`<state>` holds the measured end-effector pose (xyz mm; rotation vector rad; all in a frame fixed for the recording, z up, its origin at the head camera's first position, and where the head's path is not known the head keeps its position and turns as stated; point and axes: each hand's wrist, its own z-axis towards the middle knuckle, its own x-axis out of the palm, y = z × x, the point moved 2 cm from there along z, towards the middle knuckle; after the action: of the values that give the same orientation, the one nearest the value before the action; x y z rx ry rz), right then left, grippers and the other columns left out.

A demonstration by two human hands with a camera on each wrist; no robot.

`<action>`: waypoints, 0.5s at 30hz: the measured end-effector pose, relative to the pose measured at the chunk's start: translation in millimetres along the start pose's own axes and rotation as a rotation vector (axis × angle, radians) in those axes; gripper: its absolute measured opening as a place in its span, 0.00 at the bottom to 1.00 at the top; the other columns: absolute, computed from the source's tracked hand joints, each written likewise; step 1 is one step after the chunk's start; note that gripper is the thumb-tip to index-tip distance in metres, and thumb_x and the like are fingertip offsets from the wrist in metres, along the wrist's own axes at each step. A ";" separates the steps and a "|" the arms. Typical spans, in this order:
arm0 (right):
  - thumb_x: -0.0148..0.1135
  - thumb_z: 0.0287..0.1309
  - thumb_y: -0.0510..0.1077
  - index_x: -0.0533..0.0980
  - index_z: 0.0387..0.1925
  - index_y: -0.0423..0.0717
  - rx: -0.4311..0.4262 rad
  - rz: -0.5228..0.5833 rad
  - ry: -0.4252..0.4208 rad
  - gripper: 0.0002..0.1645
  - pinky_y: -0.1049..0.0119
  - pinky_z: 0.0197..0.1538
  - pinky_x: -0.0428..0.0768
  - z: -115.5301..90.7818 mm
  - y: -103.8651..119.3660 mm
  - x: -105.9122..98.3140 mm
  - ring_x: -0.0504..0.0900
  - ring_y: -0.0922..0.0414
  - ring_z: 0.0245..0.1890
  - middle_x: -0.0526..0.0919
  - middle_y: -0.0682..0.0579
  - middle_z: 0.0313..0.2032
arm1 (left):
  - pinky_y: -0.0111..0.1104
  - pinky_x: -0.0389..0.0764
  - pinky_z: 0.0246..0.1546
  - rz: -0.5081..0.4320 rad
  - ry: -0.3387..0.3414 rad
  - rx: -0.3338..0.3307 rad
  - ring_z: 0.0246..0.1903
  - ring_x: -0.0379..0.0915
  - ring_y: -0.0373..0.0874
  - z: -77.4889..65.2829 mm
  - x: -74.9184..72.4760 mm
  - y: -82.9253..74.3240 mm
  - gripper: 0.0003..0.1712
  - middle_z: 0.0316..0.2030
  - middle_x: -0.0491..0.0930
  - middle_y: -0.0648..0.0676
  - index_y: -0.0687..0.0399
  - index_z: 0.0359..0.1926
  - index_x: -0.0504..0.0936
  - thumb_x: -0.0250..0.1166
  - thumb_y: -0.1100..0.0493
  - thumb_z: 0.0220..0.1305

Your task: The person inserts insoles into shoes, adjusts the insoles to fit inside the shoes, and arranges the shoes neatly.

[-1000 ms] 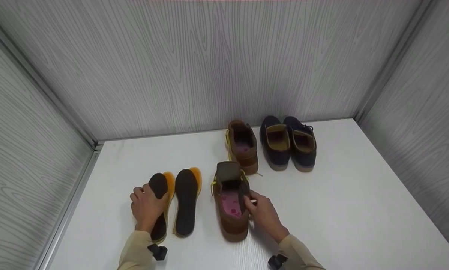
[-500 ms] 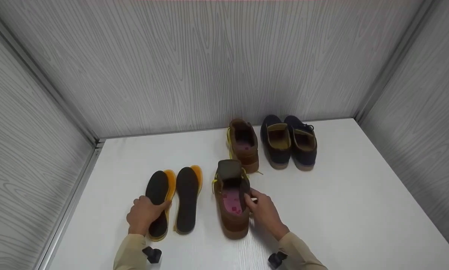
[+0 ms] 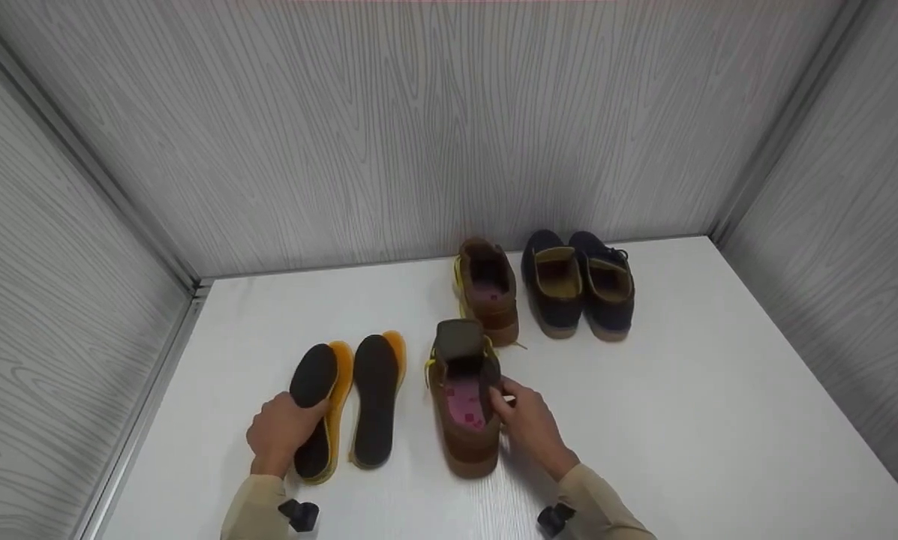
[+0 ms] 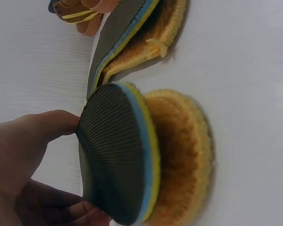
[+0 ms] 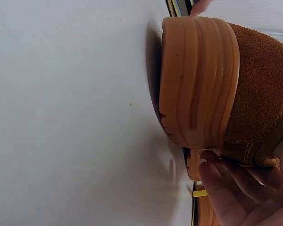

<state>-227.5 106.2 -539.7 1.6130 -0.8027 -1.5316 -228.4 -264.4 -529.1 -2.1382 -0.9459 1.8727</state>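
My left hand (image 3: 280,431) grips a black insole (image 3: 315,375) across its middle, thumb on one edge and fingers on the other. The left wrist view shows this black insole (image 4: 115,150), edged in blue and yellow, standing apart from a fuzzy orange insole (image 4: 179,155) under it. To its right lies a second black insole (image 3: 374,405) over another orange one (image 3: 396,352). My right hand (image 3: 531,427) holds the side of a brown shoe (image 3: 470,454), thumb inside the collar and fingers outside. The shoe has yellow laces, a raised tongue and a pink patterned inside.
Behind the held shoe stands its brown mate (image 3: 494,307) with yellow laces. A pair of dark blue shoes, the left one (image 3: 561,311) and the right one (image 3: 612,315), stands beside it near the grey back wall (image 3: 449,135). Everything rests on a white table (image 3: 689,420).
My left hand has slid from the front of the black insole towards its heel and now grips its middle; the insole has shifted slightly left over the orange one. My right hand keeps its hold.
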 end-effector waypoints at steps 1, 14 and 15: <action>0.54 0.67 0.48 0.77 0.55 0.44 -0.001 -0.002 -0.002 0.19 0.64 0.31 0.77 -0.2 0.3 0.0 0.79 0.60 0.30 0.83 0.50 0.38 | 0.41 0.75 0.23 0.005 -0.001 0.001 0.24 0.75 0.51 -1.1 -1.7 -1.0 0.34 0.28 0.77 0.60 0.71 0.40 0.75 0.61 0.40 0.53; 0.54 0.67 0.49 0.77 0.56 0.47 -0.006 -0.061 -0.027 0.20 0.62 0.31 0.77 -3.1 1.9 -0.1 0.80 0.60 0.31 0.84 0.51 0.39 | 0.40 0.80 0.28 -0.084 -0.032 0.178 0.26 0.77 0.48 -38.6 -18.9 -55.0 0.34 0.35 0.81 0.62 0.70 0.52 0.76 0.64 0.45 0.55; 0.54 0.67 0.49 0.76 0.56 0.47 -0.005 -0.065 -0.031 0.20 0.62 0.31 0.77 -3.0 2.1 -0.1 0.80 0.59 0.32 0.84 0.51 0.39 | 0.38 0.80 0.27 -0.097 -0.030 0.198 0.25 0.76 0.46 -42.7 -18.9 -61.9 0.32 0.32 0.81 0.59 0.69 0.50 0.77 0.65 0.45 0.55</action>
<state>-224.4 105.6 -537.9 1.6293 -0.7698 -1.6063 -211.1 -213.2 -473.4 -1.9222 -0.8162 1.8713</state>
